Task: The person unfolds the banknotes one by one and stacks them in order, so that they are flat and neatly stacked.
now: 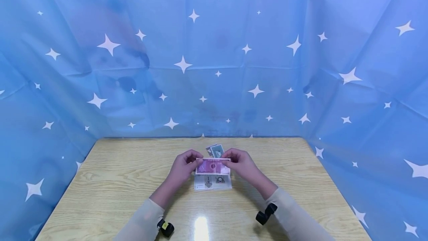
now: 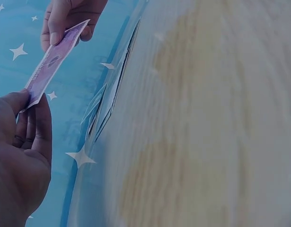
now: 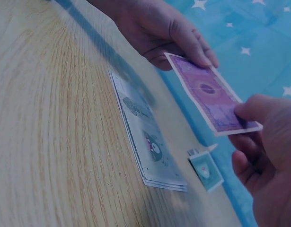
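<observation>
A purple play banknote [image 1: 213, 166] marked with a 5 is stretched level between both hands above the table. My left hand [image 1: 183, 166] pinches its left end between thumb and fingers, and my right hand [image 1: 243, 163] pinches the right end. In the right wrist view the purple banknote [image 3: 207, 90] hangs clear of the table, slightly bowed. Below it lies a neat stack of pale play banknotes [image 1: 213, 186], the top one showing a 1 and a cartoon figure. The far part of that stack is hidden in the head view.
Just beyond the hands, a teal note or card [image 1: 217, 150] overlaps another small piece [image 1: 209, 150], partly covered. The wooden table [image 1: 127, 174] ends at a blue star-patterned cloth [image 1: 220, 84] behind and at both sides. Black wrist cameras sit on both sleeves.
</observation>
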Demonstrator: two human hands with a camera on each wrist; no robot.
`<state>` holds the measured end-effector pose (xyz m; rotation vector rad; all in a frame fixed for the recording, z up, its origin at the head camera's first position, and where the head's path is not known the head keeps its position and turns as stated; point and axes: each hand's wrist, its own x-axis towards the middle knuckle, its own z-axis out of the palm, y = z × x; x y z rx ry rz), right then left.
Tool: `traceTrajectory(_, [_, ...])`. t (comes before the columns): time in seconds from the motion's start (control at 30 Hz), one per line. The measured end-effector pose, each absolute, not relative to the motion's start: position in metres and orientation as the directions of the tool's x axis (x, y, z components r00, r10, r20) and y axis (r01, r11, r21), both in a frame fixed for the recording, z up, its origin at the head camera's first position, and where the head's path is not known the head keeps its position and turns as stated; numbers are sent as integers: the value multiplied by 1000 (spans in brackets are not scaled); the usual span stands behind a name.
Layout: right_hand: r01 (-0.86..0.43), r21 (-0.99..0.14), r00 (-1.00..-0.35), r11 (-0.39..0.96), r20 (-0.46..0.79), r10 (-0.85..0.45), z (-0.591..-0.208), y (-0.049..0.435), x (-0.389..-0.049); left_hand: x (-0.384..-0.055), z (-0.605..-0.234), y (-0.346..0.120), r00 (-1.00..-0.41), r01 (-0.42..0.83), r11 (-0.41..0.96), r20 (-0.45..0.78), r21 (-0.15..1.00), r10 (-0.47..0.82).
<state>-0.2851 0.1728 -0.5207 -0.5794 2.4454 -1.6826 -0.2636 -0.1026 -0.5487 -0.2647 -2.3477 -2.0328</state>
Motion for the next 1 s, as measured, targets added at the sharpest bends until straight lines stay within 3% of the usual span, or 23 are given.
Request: traceTrajectory(1.0, [-209, -896, -921, 391, 47, -386, -542, 179, -268, -255, -551, -119, -922, 240, 356, 98, 903, 374])
